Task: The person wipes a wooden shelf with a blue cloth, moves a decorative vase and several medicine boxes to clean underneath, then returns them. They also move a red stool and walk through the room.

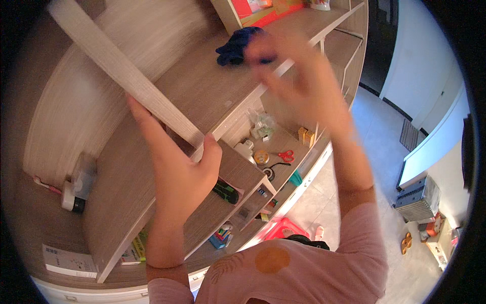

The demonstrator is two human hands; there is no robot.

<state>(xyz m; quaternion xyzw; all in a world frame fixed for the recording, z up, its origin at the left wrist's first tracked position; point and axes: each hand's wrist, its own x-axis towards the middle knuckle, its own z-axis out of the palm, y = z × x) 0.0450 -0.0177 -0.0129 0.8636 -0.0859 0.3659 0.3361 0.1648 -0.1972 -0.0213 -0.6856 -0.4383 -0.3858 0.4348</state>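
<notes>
My left hand (185, 175) grips a pale wooden upright board (126, 76) of the shelf unit, with the thumb on one side and the fingers on the other. My right hand (291, 68), smeared by motion, reaches over the upper shelf (202, 76). Its fingers close on a bunched dark blue cloth (235, 48) that rests on the shelf surface. Part of the cloth shows between the fingers; the rest of the grip is blurred.
Lower compartments hold red scissors (286, 155), a clear plastic bag (262, 124), a yellow box (306, 137) and black tape (268, 174). A red stool (283, 228) stands below me. At left are a white bottle (71, 197) and a white booklet (68, 261).
</notes>
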